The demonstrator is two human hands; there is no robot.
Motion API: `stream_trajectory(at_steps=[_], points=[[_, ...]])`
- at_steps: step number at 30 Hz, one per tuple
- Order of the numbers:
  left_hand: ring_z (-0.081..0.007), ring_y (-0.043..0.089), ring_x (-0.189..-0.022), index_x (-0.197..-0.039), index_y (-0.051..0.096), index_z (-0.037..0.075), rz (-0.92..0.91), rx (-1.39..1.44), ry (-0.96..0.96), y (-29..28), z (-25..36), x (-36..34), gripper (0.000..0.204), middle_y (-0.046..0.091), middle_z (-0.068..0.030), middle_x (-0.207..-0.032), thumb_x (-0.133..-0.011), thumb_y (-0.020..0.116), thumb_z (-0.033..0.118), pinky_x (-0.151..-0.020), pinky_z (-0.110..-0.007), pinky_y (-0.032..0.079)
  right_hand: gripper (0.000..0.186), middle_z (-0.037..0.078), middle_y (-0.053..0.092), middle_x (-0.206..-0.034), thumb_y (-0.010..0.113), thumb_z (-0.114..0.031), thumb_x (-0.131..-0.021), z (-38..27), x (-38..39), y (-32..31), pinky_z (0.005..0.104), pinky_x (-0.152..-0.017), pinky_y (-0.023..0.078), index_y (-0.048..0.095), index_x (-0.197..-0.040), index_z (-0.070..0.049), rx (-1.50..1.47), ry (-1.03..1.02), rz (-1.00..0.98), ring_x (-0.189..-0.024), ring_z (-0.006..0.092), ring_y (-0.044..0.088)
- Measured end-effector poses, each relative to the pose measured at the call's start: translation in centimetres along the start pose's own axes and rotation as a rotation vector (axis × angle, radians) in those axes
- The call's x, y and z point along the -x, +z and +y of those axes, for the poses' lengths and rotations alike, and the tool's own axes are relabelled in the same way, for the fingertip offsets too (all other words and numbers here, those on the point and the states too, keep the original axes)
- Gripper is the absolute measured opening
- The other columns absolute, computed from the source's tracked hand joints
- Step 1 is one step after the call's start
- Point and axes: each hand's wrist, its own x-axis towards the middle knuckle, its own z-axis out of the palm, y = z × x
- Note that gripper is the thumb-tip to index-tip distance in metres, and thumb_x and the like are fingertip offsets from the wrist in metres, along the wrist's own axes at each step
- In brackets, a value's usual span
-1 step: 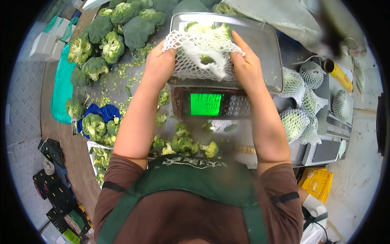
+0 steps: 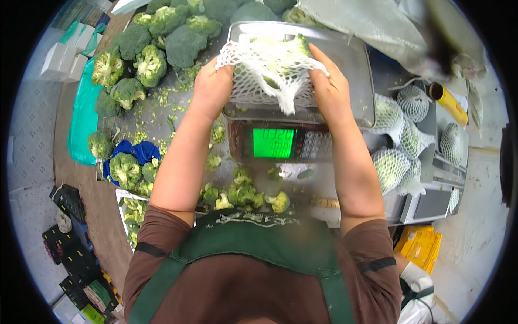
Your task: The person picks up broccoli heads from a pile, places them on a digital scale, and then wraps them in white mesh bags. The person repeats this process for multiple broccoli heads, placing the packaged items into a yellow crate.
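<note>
Over the metal tray (image 2: 350, 81) of a weighing scale, a white foam net (image 2: 253, 81) covers the near part of a broccoli head (image 2: 298, 47). My left hand (image 2: 212, 89) is closed on the net's left edge, and my right hand (image 2: 330, 86) pinches its right edge. Both thumbs lie on the mesh; the other fingers are mostly hidden behind it. A gathered end of the net droops toward me. Whether the broccoli rests on the tray or is held up, I cannot tell. Below the tray glows the scale's green display (image 2: 273, 143).
Whole broccoli heads (image 2: 186, 46) are piled at the far left. Several netted broccoli heads (image 2: 391, 167) lie to the right, near a yellow tube (image 2: 452, 105). Loose florets (image 2: 243, 189) lie before me, and a white crate (image 2: 123, 213) of pieces stands at left.
The net's near end has swung down and gathered into a drooping point, covering more of the broccoli. Both hands keep their hold, almost in the same place.
</note>
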Motion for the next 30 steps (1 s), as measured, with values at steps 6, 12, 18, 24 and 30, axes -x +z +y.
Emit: stream_trajectory(at_steps=[6, 12, 18, 24, 30], points=[[-0.0199, 0.065, -0.094, -0.112, 0.057, -0.007, -0.25, 0.684, 0.106, 0.1, 0.2, 2.5, 0.045, 0.065, -0.0127, -0.103, -0.088, 0.055, 0.032, -0.085, -0.032, 0.051, 0.033, 0.01, 0.064, -0.079, 0.059, -0.029, -0.084, -3.4, 0.7, -1.8, 0.03, -0.067, 0.048, 0.066, -0.1, -0.002, -0.08, -0.159, 0.085, -0.072, 0.0193, 0.062], [-0.0279, 0.045, -0.127, -0.136, 0.044, -0.003, -0.524, 0.513, 0.099, 1.5, 3.9, 5.3, 0.064, 0.048, -0.018, -0.137, -0.092, 0.05, 0.043, -0.108, -0.037, 0.033, 0.05, 0.012, 0.063, -0.082, 0.044, -0.042, -0.094, -8.7, 4.6, -2.8, 0.031, -0.07, 0.048, 0.062, -0.088, 0.004, -0.264, 0.066, 0.039, -0.075, 0.0178, 0.059], [-0.031, 0.059, -0.11, -0.117, 0.056, -0.005, -0.611, 1.18, -0.417, 0.7, 2.5, 9.4, 0.055, 0.061, -0.021, -0.117, -0.086, 0.05, 0.04, -0.1, -0.042, 0.044, 0.034, 0.016, 0.063, -0.097, 0.06, -0.021, -0.081, -8.1, 5.8, -5.0, 0.0326, -0.078, 0.05, 0.057, -0.103, 0.006, -1.066, 0.566, -0.187, -0.086, 0.0217, 0.062], [-0.0283, 0.063, -0.098, -0.115, 0.053, -0.003, -0.338, 0.71, -0.129, 3.2, 5.2, 9.2, 0.04, 0.063, -0.0192, -0.108, -0.079, 0.055, 0.015, -0.092, -0.042, 0.051, 0.091, 0.017, 0.026, -0.147, 0.066, -0.026, -0.082, -5.5, 10.6, -4.9, 0.037, -0.102, 0.038, 0.009, -0.15, -0.008, -1.052, 0.551, -0.202, -0.13, 0.0234, 0.036], [-0.0292, 0.047, -0.125, -0.141, 0.036, 0.01, -0.511, 0.772, -0.012, 6.5, 5.1, 9.8, 0.061, 0.045, -0.0162, -0.138, -0.086, 0.061, 0.016, -0.104, -0.041, 0.036, 0.068, 0.022, 0.045, -0.135, 0.052, -0.037, -0.088, -1.3, 13.6, -9.8, 0.0459, -0.1, 0.044, 0.03, -0.141, 0.001, -1.396, 0.44, 0.241, -0.119, 0.0333, 0.05]])
